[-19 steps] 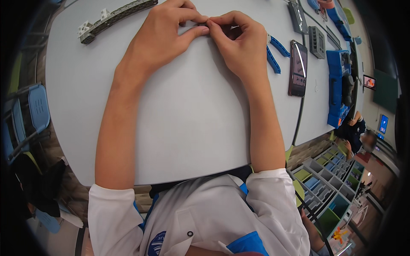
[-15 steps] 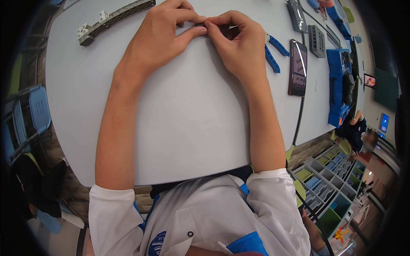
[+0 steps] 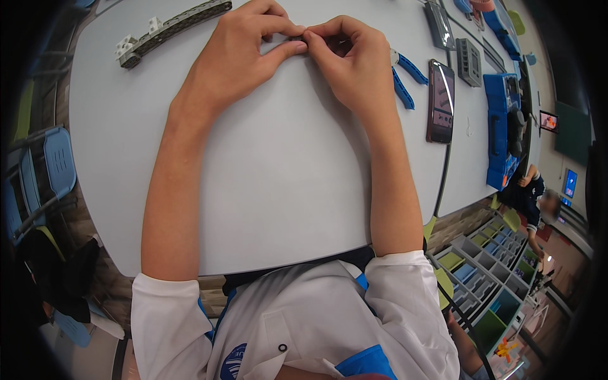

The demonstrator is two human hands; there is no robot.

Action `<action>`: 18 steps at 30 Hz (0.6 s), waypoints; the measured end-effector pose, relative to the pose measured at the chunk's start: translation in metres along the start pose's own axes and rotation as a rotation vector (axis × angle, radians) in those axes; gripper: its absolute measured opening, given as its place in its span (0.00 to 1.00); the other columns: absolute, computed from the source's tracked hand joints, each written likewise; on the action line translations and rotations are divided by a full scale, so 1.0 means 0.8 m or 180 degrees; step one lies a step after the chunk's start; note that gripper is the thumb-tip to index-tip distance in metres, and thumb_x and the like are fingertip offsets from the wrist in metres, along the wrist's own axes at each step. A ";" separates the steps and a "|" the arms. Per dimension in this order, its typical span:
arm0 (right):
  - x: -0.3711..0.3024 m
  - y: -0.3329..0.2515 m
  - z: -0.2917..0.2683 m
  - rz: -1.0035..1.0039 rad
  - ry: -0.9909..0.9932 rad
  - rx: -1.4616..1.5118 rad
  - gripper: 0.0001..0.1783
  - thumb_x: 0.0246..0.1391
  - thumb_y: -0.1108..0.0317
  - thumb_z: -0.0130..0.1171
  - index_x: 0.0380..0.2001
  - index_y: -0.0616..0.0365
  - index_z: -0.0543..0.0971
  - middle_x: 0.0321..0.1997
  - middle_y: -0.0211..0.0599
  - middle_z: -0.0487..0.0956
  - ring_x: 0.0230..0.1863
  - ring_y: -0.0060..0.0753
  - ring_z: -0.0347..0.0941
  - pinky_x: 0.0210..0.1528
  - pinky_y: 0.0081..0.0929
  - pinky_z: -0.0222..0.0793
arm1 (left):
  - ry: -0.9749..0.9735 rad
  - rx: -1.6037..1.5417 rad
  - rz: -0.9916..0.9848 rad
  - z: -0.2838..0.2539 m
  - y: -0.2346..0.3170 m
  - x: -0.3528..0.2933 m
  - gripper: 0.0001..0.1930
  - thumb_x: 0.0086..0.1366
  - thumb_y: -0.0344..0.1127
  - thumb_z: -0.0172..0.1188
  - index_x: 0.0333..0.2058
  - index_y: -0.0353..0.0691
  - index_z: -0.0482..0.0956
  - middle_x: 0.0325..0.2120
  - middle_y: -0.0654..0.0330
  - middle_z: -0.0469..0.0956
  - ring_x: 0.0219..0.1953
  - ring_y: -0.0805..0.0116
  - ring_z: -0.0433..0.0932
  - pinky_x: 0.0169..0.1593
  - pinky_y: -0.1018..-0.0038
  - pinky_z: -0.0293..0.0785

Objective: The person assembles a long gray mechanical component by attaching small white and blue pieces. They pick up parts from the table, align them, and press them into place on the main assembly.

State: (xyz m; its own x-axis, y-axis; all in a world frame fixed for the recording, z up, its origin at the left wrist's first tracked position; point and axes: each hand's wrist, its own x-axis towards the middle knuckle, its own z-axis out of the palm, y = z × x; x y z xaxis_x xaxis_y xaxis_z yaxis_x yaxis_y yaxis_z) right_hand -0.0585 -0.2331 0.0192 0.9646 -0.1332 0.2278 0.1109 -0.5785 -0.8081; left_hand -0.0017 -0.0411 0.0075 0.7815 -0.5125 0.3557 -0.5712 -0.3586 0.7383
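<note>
Above the far part of the white table (image 3: 278, 183), my left hand (image 3: 244, 54) and my right hand (image 3: 354, 60) meet fingertip to fingertip. Both are closed in a pinch around something small and dark, mostly covered by the fingers, so its kind does not show. To the left of my left hand lies a long grey perforated building beam (image 3: 174, 28) with white connector blocks (image 3: 126, 45) on it. Just right of my right hand, blue-handled pliers (image 3: 408, 76) rest on the table, their head partly behind the hand.
A smartphone (image 3: 441, 101) lies right of the pliers. Beyond it are a grey box-shaped controller (image 3: 468, 62), a dark case (image 3: 440, 25) and a blue toolbox (image 3: 500, 136). Blue chairs (image 3: 59, 161) stand at the left. A person (image 3: 529, 196) is by the sorting trays (image 3: 481, 266) at the right.
My hands stay pinched together in nearly the same place, with only a slight shift of the right hand. The person at the far right has stretched an arm down toward the trays.
</note>
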 end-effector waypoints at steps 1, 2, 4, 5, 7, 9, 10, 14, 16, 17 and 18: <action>0.000 -0.001 -0.001 0.0022 -0.0028 -0.0025 0.09 0.62 0.70 0.72 0.35 0.67 0.88 0.30 0.39 0.89 0.30 0.27 0.82 0.35 0.27 0.75 | 0.0001 0.0003 0.0011 0.000 0.000 0.000 0.12 0.66 0.33 0.77 0.48 0.41 0.93 0.40 0.66 0.83 0.34 0.71 0.78 0.37 0.73 0.72; 0.001 -0.001 0.000 0.0054 -0.0046 -0.0063 0.09 0.62 0.70 0.72 0.35 0.66 0.88 0.30 0.39 0.89 0.30 0.27 0.82 0.36 0.27 0.75 | 0.0003 0.0005 0.0023 0.000 -0.001 0.001 0.12 0.66 0.33 0.77 0.48 0.41 0.93 0.40 0.65 0.83 0.34 0.71 0.78 0.37 0.73 0.72; 0.001 -0.002 0.000 0.0002 -0.0022 -0.0069 0.08 0.62 0.70 0.72 0.35 0.66 0.88 0.30 0.39 0.89 0.30 0.27 0.82 0.35 0.27 0.75 | -0.0012 0.0022 0.0018 0.000 -0.001 0.001 0.12 0.65 0.33 0.77 0.48 0.41 0.93 0.40 0.65 0.83 0.34 0.71 0.78 0.37 0.73 0.72; 0.001 -0.003 0.000 -0.0019 -0.0006 -0.0076 0.08 0.62 0.70 0.72 0.35 0.66 0.88 0.30 0.39 0.89 0.30 0.27 0.82 0.35 0.26 0.75 | -0.0019 0.0032 0.0015 -0.001 -0.001 0.000 0.12 0.65 0.33 0.77 0.48 0.42 0.93 0.40 0.65 0.83 0.35 0.71 0.78 0.38 0.73 0.73; 0.000 -0.004 -0.002 0.0024 -0.0032 -0.0088 0.08 0.62 0.70 0.72 0.35 0.66 0.87 0.30 0.39 0.89 0.30 0.27 0.82 0.35 0.26 0.75 | -0.0013 -0.0006 0.0029 0.000 -0.002 0.000 0.12 0.65 0.33 0.77 0.48 0.42 0.93 0.40 0.65 0.83 0.35 0.71 0.78 0.38 0.73 0.73; -0.002 -0.005 -0.002 0.0047 -0.0053 -0.0093 0.08 0.62 0.70 0.72 0.35 0.66 0.87 0.30 0.39 0.89 0.30 0.27 0.82 0.35 0.26 0.75 | -0.0013 -0.0033 0.0030 0.000 -0.002 0.000 0.12 0.65 0.33 0.77 0.48 0.42 0.93 0.40 0.65 0.83 0.35 0.71 0.78 0.38 0.73 0.73; -0.002 -0.005 -0.002 0.0050 -0.0063 -0.0092 0.08 0.62 0.70 0.72 0.35 0.66 0.87 0.30 0.39 0.88 0.30 0.27 0.82 0.35 0.26 0.75 | -0.0017 -0.0042 0.0022 0.001 -0.002 0.000 0.12 0.65 0.33 0.77 0.48 0.42 0.94 0.40 0.65 0.83 0.35 0.71 0.78 0.38 0.73 0.73; -0.001 -0.003 -0.001 0.0000 -0.0055 -0.0005 0.07 0.61 0.71 0.72 0.35 0.66 0.87 0.30 0.38 0.88 0.30 0.27 0.83 0.36 0.26 0.75 | -0.0023 0.0010 -0.0001 0.000 -0.001 0.001 0.13 0.65 0.33 0.78 0.48 0.43 0.94 0.40 0.65 0.83 0.35 0.71 0.79 0.38 0.73 0.73; -0.002 0.000 0.001 -0.0035 -0.0020 -0.0005 0.07 0.61 0.71 0.72 0.35 0.65 0.87 0.30 0.38 0.88 0.31 0.28 0.83 0.36 0.27 0.76 | -0.0010 0.0029 -0.0011 0.000 -0.001 0.001 0.13 0.65 0.33 0.78 0.48 0.43 0.94 0.39 0.66 0.83 0.34 0.71 0.79 0.38 0.73 0.73; -0.002 0.001 0.002 -0.0052 -0.0002 -0.0004 0.07 0.61 0.71 0.72 0.35 0.65 0.87 0.31 0.38 0.89 0.31 0.29 0.83 0.37 0.27 0.76 | -0.0004 0.0040 -0.0016 0.000 -0.001 0.000 0.13 0.65 0.33 0.78 0.48 0.43 0.94 0.39 0.66 0.83 0.34 0.71 0.79 0.38 0.73 0.73; -0.003 0.003 0.001 -0.0036 0.0021 -0.0032 0.07 0.61 0.71 0.72 0.36 0.65 0.88 0.31 0.38 0.89 0.31 0.29 0.83 0.37 0.27 0.76 | 0.0012 0.0002 0.0047 0.001 -0.002 0.000 0.12 0.65 0.33 0.78 0.47 0.43 0.94 0.39 0.65 0.83 0.34 0.71 0.79 0.38 0.73 0.73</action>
State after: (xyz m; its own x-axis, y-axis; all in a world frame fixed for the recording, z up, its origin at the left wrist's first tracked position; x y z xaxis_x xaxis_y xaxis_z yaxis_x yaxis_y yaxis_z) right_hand -0.0602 -0.2334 0.0163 0.9616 -0.1319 0.2406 0.1195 -0.5880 -0.8000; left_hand -0.0006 -0.0411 0.0062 0.7739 -0.5149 0.3687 -0.5829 -0.3516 0.7326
